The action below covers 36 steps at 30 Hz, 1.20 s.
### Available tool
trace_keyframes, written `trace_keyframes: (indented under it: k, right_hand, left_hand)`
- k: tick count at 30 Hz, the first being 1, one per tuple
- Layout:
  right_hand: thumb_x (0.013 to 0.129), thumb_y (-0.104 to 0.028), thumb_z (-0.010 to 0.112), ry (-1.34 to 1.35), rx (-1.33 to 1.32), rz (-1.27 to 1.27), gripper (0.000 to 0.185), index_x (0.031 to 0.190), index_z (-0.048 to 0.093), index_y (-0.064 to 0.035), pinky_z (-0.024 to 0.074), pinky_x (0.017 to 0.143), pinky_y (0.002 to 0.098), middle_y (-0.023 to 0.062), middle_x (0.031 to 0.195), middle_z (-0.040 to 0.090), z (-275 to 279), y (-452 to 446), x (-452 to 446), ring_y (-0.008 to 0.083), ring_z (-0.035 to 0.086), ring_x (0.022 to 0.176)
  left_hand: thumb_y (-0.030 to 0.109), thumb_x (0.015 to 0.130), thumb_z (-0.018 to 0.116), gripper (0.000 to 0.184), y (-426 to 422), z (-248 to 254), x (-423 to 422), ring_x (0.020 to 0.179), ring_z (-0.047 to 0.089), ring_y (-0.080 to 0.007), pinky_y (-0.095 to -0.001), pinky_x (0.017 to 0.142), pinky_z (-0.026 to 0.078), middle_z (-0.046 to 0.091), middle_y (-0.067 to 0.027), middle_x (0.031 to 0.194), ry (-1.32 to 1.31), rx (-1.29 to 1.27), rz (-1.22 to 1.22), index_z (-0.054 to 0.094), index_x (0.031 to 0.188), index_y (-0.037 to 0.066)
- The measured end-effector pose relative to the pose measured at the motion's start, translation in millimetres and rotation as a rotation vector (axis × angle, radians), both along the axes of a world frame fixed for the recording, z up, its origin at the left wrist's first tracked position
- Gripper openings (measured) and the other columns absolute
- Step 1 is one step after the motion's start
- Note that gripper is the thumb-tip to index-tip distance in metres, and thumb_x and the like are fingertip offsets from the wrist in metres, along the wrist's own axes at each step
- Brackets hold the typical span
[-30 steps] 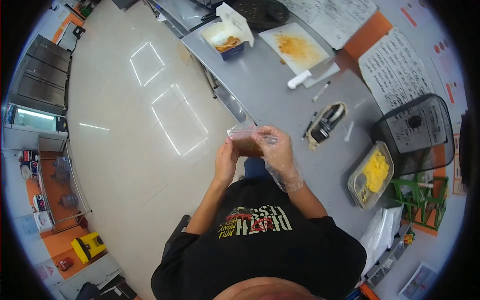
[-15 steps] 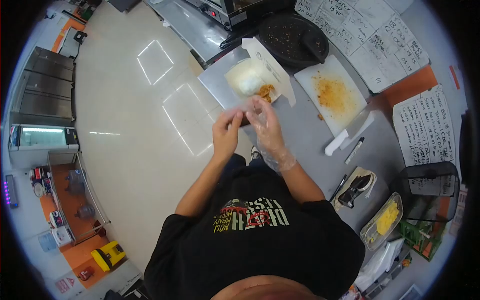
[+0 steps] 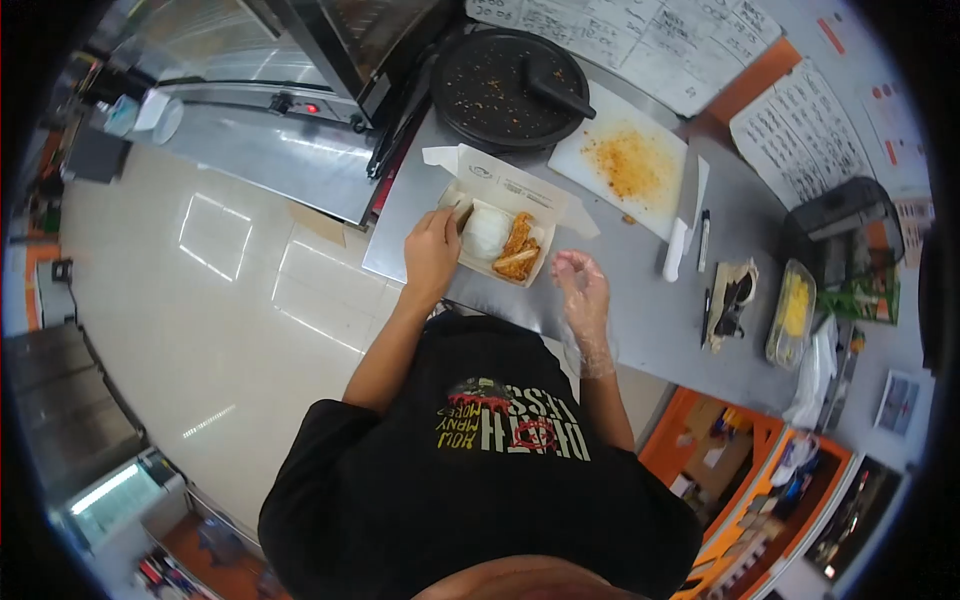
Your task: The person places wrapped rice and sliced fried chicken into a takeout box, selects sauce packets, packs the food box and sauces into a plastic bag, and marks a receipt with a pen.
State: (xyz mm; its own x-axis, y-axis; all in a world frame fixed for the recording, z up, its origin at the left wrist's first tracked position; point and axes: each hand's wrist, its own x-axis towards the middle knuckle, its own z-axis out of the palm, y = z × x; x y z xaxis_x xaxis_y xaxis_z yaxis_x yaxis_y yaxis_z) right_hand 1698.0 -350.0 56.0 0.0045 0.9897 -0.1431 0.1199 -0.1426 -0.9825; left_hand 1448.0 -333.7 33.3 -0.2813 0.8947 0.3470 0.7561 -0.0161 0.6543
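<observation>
Holds a packet in the closed grip of the left hand, at the left end of an open box on the table, beside rice and fried pieces. Poises the loosely curled, gloved right hand just right of the box, with a grip impossible to read as open or closed. Has a knife, stained board and black pan nearby.

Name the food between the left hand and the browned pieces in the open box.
A white mound lies between the left hand and the browned pieces, inside the open box, in the head view.
</observation>
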Motion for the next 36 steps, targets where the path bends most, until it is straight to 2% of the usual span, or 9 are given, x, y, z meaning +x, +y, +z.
trace_keyframes:
  k: [8,16,22,25,27,28,29,31,36]
  right_hand:
    - [0.1,-0.018,0.066,0.164,-0.025,-0.205,0.021,0.109,0.066,0.0007,0.051,0.078,0.0262,0.0052,0.096,0.067,18,-41,-44,0.0099,0.061,0.085]
    - [0.101,-0.023,0.063,0.478,-0.046,0.122,0.022,0.103,0.063,-0.0011,0.0505,0.066,0.0285,0.0044,0.088,0.062,37,22,-164,0.0113,0.059,0.074]
    - [0.1,-0.016,0.057,0.805,-0.486,0.417,0.015,0.091,0.061,-0.0038,0.0478,0.057,0.0302,0.0044,0.08,0.061,19,85,-311,0.0136,0.058,0.068]
    - [0.099,-0.014,0.052,0.359,-0.079,0.756,0.018,0.085,0.061,-0.0063,0.047,0.059,0.0307,0.0048,0.078,0.06,-66,89,-356,0.0142,0.057,0.068]
    - [0.101,-0.022,0.05,0.739,-0.442,0.647,0.025,0.09,0.065,-0.0058,0.0493,0.064,0.0304,0.0079,0.081,0.064,-63,67,-362,0.0146,0.061,0.075]
    - [0.103,-0.032,0.047,0.51,-0.566,0.415,0.035,0.098,0.068,-0.004,0.0519,0.072,0.0342,0.0112,0.089,0.069,-89,54,-381,0.0158,0.065,0.084]
    - [0.104,-0.04,0.043,-0.053,-0.324,0.74,0.045,0.106,0.067,-0.0022,0.0524,0.084,0.0387,0.0149,0.096,0.071,-37,59,-369,0.0212,0.067,0.094]
    - [0.103,-0.031,0.044,-0.056,-0.02,0.763,0.038,0.115,0.064,-0.0008,0.0508,0.086,0.0415,0.0152,0.104,0.071,-150,52,-389,0.0267,0.067,0.096]
    - [0.105,-0.029,0.044,-0.296,-0.021,0.929,0.047,0.14,0.051,0.0022,0.0421,0.106,0.0411,0.0231,0.135,0.06,-47,77,-380,0.0345,0.058,0.126]
  left_hand:
    - [0.015,0.091,0.066,0.034,4,28,-20,0.08,0.07,-0.0391,-0.0464,0.067,0.057,0.069,-0.0177,0.098,0.219,-0.197,-0.104,0.062,0.123,0.002]
    - [0.033,0.072,0.09,0.06,-68,81,-45,0.076,0.06,-0.0264,-0.0353,0.068,0.049,0.062,-0.0154,0.106,-0.024,0.378,-0.654,0.066,0.116,0.002]
    - [0.01,0.08,0.083,0.032,-56,72,-70,0.073,0.061,-0.0239,-0.0345,0.065,0.051,0.066,-0.011,0.089,0.071,0.366,-0.099,0.068,0.107,0.001]
    - [-0.001,0.087,0.073,0.009,-49,49,-108,0.064,0.06,-0.0171,-0.0269,0.057,0.049,0.067,-0.0105,0.087,-0.058,0.314,0.094,0.07,0.096,0.0]
    - [0.002,0.09,0.071,0.005,-40,20,-146,0.065,0.062,-0.0176,-0.028,0.059,0.051,0.068,-0.0112,0.085,-0.154,0.272,0.263,0.07,0.094,-0.001]
    - [0.004,0.092,0.069,0.006,-35,9,-164,0.066,0.063,-0.0179,-0.0285,0.06,0.051,0.068,-0.0115,0.084,-0.214,0.253,0.347,0.07,0.093,-0.002]
    - [0.008,0.093,0.067,0.011,-30,7,-182,0.07,0.068,-0.0269,-0.0341,0.065,0.054,0.07,-0.0165,0.082,-0.413,0.057,0.397,0.071,0.095,-0.003]
    - [0.009,0.093,0.067,0.013,-26,-32,-214,0.069,0.069,-0.0248,-0.033,0.065,0.054,0.071,-0.0165,0.08,-0.389,-0.033,0.366,0.071,0.095,-0.002]
    - [0.016,0.098,0.065,0.017,1,-60,-250,0.071,0.066,-0.0153,-0.0295,0.068,0.053,0.071,-0.0063,0.081,-0.768,-0.072,0.306,0.073,0.096,0.001]
